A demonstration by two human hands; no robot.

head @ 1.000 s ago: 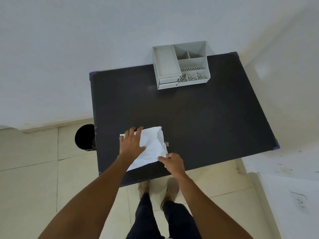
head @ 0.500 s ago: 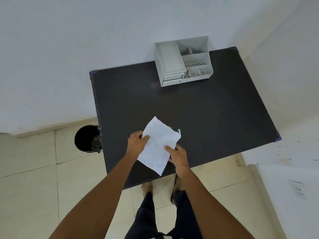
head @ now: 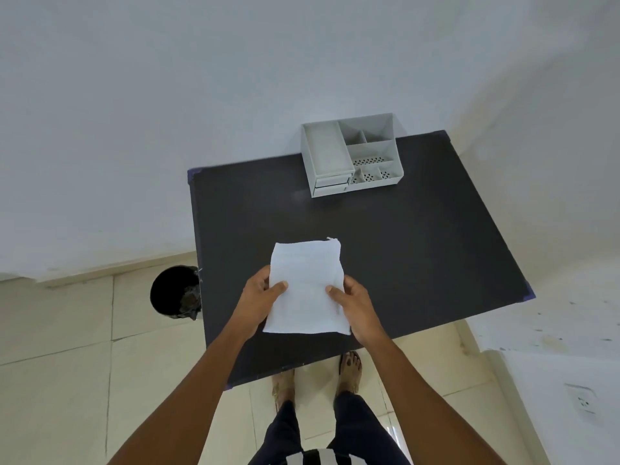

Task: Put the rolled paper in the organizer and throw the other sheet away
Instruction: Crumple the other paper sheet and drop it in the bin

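Note:
A white sheet of paper [head: 307,285] is held flat and unrolled above the near part of the black table [head: 419,246]. My left hand [head: 260,297] grips its left edge with the thumb on top. My right hand [head: 355,302] grips its right edge the same way. A grey desk organizer [head: 327,151] with several open compartments and small drawers stands at the table's far edge against the wall. I see no rolled paper and no second sheet.
A black round bin [head: 174,293] stands on the tiled floor just left of the table. White walls close in behind and to the right. My feet [head: 349,367] are on the floor at the table's near edge.
The sheet lay on the table under my hands; both hands lifted it, turned it square and now hold it by its sides. The camera view also shifted.

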